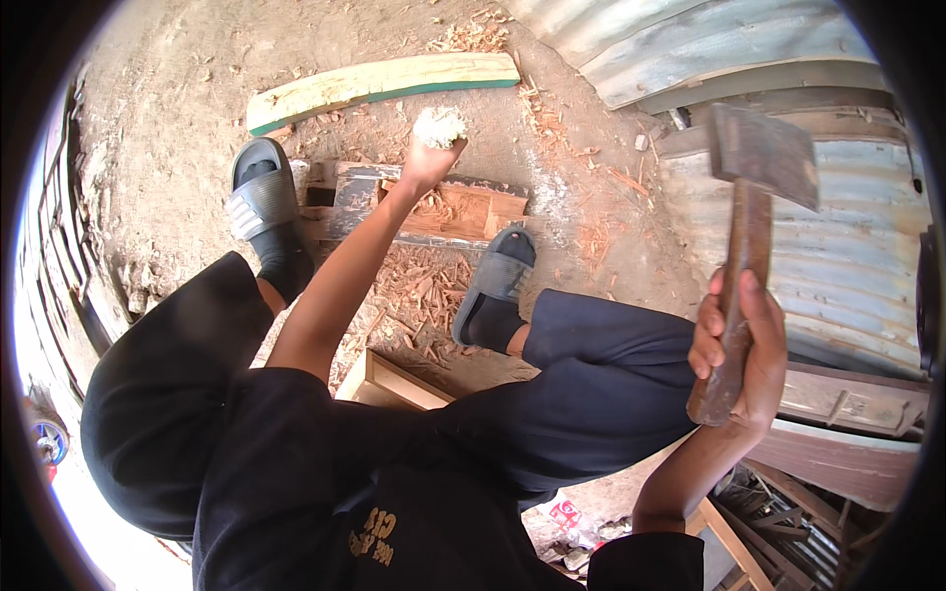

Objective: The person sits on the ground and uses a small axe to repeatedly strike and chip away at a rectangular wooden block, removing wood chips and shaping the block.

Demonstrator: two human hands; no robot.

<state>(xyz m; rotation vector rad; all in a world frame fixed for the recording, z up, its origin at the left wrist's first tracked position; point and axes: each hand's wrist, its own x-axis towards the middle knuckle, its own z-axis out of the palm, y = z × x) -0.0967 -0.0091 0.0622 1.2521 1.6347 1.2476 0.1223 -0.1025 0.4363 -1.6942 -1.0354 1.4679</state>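
My right hand [741,345] is raised on the right, fingers wrapped round the wooden handle of a hatchet [764,158] with a broad dark metal head. The head points up and away, apart from the work below. Lower and farther left, my left hand [434,163] is closed round an upright tool, apparently a chisel [439,128]; only its pale, frayed, mushroomed top shows, and its lower end is hidden. Beneath that hand lies a dark-painted wooden beam [360,202] between my feet. A recess cut in the beam [463,209] exposes reddish wood and holds loose chips.
A curved pale plank with a green edge [384,87] lies beyond the beam. My sandaled feet [264,202] flank the work. Wood chips [424,295] litter the ground. Corrugated metal sheets [818,246] stand at right; a wooden frame [394,379] is below my left arm.
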